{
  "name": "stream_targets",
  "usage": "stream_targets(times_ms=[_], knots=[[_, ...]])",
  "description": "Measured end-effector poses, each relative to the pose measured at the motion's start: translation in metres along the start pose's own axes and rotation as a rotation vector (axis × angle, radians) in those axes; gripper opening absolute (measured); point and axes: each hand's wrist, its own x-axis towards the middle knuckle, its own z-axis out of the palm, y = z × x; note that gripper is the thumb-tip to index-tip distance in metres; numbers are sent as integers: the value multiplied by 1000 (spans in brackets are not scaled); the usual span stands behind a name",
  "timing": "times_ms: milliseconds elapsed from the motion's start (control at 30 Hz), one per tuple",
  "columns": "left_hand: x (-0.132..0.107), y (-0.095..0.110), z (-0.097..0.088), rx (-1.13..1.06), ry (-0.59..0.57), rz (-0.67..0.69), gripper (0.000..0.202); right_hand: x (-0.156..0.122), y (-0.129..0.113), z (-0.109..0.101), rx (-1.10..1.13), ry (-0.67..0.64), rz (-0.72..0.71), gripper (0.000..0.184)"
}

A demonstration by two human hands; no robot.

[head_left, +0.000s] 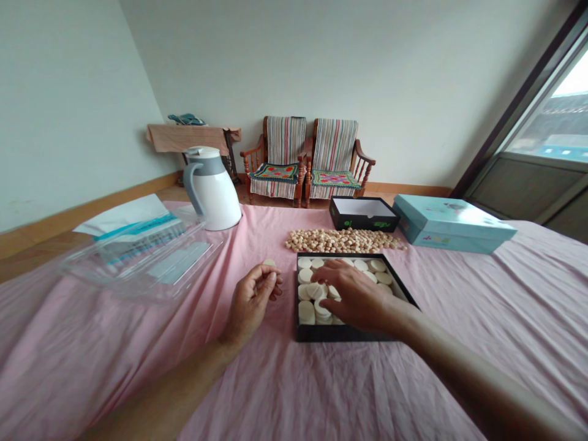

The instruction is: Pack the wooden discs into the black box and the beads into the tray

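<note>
A black tray point(404, 286) on the pink tablecloth holds several pale round wooden discs point(305, 276). My right hand point(356, 297) lies inside the tray, palm down, fingers curled over the discs in its left half; what they grip is hidden. My left hand point(250, 300) rests on the cloth just left of the tray, fingers pinched on one pale disc point(269, 263) held up at the fingertips.
A heap of small tan wooden pieces point(342, 240) lies beyond the tray. Behind it stand an open black box point(362, 214) and a light blue box point(450, 223). A white jug point(212, 189) and a clear plastic case point(142, 254) sit at the left. Two wooden chairs point(305, 160) stand by the wall.
</note>
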Motion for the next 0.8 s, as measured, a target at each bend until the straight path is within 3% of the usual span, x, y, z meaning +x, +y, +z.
stream_targets(times_ms=[267,467,633,800], knots=[[0,0,-1,12,2,13,23,9,0,7,-64,-19,7,16],[1,-2,-2,29,18,23,23,4,3,7,-61,77,19,15],[1,-4,-3,17,6,23,24,-7,47,-13,-120,282,156,7],[1,-8,-3,23,-2,33,25,-15,89,-18,-333,254,321,10]])
